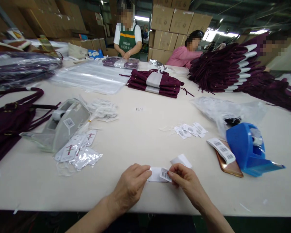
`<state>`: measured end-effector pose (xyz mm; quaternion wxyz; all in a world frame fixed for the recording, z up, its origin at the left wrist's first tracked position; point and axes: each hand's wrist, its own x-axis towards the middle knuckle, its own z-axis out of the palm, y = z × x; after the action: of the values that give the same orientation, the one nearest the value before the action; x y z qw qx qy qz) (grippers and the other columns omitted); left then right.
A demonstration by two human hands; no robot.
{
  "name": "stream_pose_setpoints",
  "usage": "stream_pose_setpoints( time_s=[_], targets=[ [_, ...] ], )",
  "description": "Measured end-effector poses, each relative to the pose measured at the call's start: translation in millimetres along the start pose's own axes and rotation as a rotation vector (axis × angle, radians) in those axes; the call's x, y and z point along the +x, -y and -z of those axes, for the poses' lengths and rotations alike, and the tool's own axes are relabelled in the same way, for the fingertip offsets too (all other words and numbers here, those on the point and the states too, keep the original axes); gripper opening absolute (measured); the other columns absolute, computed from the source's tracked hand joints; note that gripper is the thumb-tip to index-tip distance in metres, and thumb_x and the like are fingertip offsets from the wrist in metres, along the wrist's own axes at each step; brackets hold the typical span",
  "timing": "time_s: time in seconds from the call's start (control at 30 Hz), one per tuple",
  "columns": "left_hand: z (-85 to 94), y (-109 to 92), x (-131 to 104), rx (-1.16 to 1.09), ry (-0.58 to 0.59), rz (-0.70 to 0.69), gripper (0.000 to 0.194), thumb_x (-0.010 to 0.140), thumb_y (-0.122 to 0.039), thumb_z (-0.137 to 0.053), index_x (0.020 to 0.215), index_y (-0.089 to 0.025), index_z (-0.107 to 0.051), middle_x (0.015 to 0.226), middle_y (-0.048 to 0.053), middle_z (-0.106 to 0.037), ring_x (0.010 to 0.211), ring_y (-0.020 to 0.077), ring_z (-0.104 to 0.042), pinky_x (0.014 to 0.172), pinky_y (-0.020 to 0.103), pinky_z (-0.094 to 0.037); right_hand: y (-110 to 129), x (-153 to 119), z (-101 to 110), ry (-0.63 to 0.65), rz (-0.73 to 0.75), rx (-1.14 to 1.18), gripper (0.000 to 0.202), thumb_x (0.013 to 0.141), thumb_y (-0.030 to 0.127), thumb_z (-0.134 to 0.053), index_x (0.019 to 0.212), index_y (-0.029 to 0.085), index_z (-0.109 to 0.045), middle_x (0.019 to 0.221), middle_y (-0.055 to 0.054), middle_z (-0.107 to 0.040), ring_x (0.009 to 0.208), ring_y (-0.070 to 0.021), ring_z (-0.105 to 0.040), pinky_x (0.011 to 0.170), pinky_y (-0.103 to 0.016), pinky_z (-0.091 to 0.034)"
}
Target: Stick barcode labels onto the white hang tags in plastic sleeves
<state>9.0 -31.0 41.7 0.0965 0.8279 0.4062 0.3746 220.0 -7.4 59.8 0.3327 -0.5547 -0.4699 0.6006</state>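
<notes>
Near the front edge of the table, a white hang tag (155, 175) lies flat between my hands. My left hand (131, 183) grips its left end, fingers pressed together. Between thumb and fingertips, my right hand (184, 179) pinches a small barcode sticker (164, 174) over the tag's right end; whether it touches the tag I cannot tell. Just behind my right hand lies a white paper piece (181, 160). Several barcoded tags with strings (190, 130) are fanned out further back. At right, a barcode sticker strip (221, 150) rests on a phone (229, 167).
A blue tape dispenser (242, 145) stands at right, a grey one (68, 126) at left beside printed tags (74, 149) and small plastic packets (104, 109). Folded maroon bags (157, 84) lie ahead, with a tall maroon stack (218, 69) at far right. Co-workers (127, 35) are across the table.
</notes>
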Motion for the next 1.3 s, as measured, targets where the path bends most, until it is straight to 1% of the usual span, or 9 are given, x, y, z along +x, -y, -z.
stream_pose_setpoints(
  time_s=[0.1, 0.4, 0.7, 0.9, 1.0, 1.07, 1.17, 1.23, 1.3],
  targets=[
    [-7.3, 4.9, -5.0, 0.095, 0.139, -0.113, 0.027, 0.088, -0.012, -0.035, 0.092, -0.014, -0.061, 0.093, 0.009, -0.066, 0.078, 0.0181, -0.055, 0.068, 0.032, -0.049, 2.0, 9.1, -5.3, 0.119, -0.02, -0.07, 0.024, 0.066, 0.04, -0.065, 0.063, 0.018, -0.054, 0.051, 0.005, -0.048, 0.046, -0.0087, -0.042, 0.043, -0.021, -0.029],
    [-12.5, 6.5, -10.8, 0.057, 0.266, -0.019, 0.019, 0.087, -0.011, -0.039, 0.087, -0.015, -0.058, 0.095, 0.003, -0.064, 0.078, 0.0176, -0.048, 0.07, 0.032, -0.042, -1.0, 26.1, -8.1, 0.238, -0.035, -0.246, 0.012, 0.066, 0.029, -0.059, 0.063, 0.018, -0.054, 0.05, 0.005, -0.047, 0.042, -0.0077, -0.035, 0.038, -0.02, -0.023],
    [-12.0, 6.0, -10.4, 0.073, 0.336, 0.02, 0.018, 0.087, -0.011, -0.039, 0.091, -0.016, -0.056, 0.094, 0.003, -0.061, 0.079, 0.0183, -0.046, 0.07, 0.033, -0.039, -0.3, 30.9, -10.2, 0.244, -0.016, -0.326, 0.01, 0.066, 0.028, -0.057, 0.062, 0.018, -0.054, 0.049, 0.005, -0.047, 0.042, -0.0083, -0.036, 0.039, -0.021, -0.024],
    [-11.2, 2.1, -8.3, 0.158, 0.372, -0.039, 0.025, 0.086, -0.012, -0.038, 0.107, -0.015, -0.053, 0.094, 0.007, -0.059, 0.079, 0.0203, -0.047, 0.068, 0.035, -0.04, 3.3, 30.7, -13.7, 0.215, 0.06, -0.607, 0.009, 0.07, 0.015, -0.053, 0.062, 0.018, -0.053, 0.053, 0.004, -0.051, 0.05, -0.0102, -0.045, 0.047, -0.021, -0.032],
    [-11.5, 1.2, -7.4, 0.186, 0.393, -0.044, 0.028, 0.083, -0.009, -0.04, 0.107, -0.014, -0.052, 0.095, 0.008, -0.059, 0.08, 0.0214, -0.047, 0.069, 0.037, -0.041, 4.0, 24.3, -19.8, 0.12, 0.112, -0.772, 0.007, 0.074, 0.016, -0.054, 0.068, 0.018, -0.055, 0.058, 0.001, -0.056, 0.057, -0.0139, -0.052, 0.053, -0.024, -0.036],
    [-11.5, 1.2, -7.2, 0.187, 0.402, -0.037, 0.03, 0.081, -0.007, -0.04, 0.107, -0.014, -0.052, 0.096, 0.008, -0.059, 0.081, 0.0218, -0.047, 0.07, 0.038, -0.041, 0.3, 16.1, -24.5, -0.047, 0.209, -1.002, 0.005, 0.076, 0.019, -0.055, 0.08, 0.017, -0.058, 0.067, -0.002, -0.06, 0.061, -0.0177, -0.056, 0.055, -0.027, -0.038],
    [-11.7, 1.4, -7.8, 0.176, 0.397, -0.019, 0.031, 0.081, -0.007, -0.04, 0.107, -0.016, -0.053, 0.096, 0.008, -0.059, 0.082, 0.0215, -0.047, 0.072, 0.038, -0.042, -14.8, 0.2, -30.9, -0.282, 0.572, -1.253, 0.019, 0.081, 0.017, -0.05, 0.099, 0.016, -0.058, 0.084, -0.008, -0.063, 0.075, -0.0222, -0.06, 0.064, -0.032, -0.043],
    [-12.6, 1.6, -8.2, 0.156, 0.395, -0.004, 0.03, 0.081, -0.008, -0.041, 0.106, -0.017, -0.053, 0.097, 0.007, -0.059, 0.083, 0.0214, -0.047, 0.073, 0.038, -0.042, -28.7, -10.3, -34.1, -0.272, 0.844, -1.299, 0.026, 0.086, 0.017, -0.044, 0.108, 0.015, -0.056, 0.101, -0.01, -0.064, 0.095, -0.0239, -0.057, 0.083, -0.038, -0.041],
    [-13.9, 1.8, -8.1, 0.14, 0.392, 0.006, 0.029, 0.08, -0.009, -0.043, 0.106, -0.018, -0.054, 0.097, 0.007, -0.059, 0.084, 0.0216, -0.047, 0.074, 0.037, -0.042, -41.5, -18.8, -36.5, -0.23, 0.979, -1.353, 0.032, 0.089, 0.023, -0.041, 0.117, 0.013, -0.052, 0.118, -0.009, -0.06, 0.113, -0.0252, -0.048, 0.1, -0.042, -0.027]
  ],
)
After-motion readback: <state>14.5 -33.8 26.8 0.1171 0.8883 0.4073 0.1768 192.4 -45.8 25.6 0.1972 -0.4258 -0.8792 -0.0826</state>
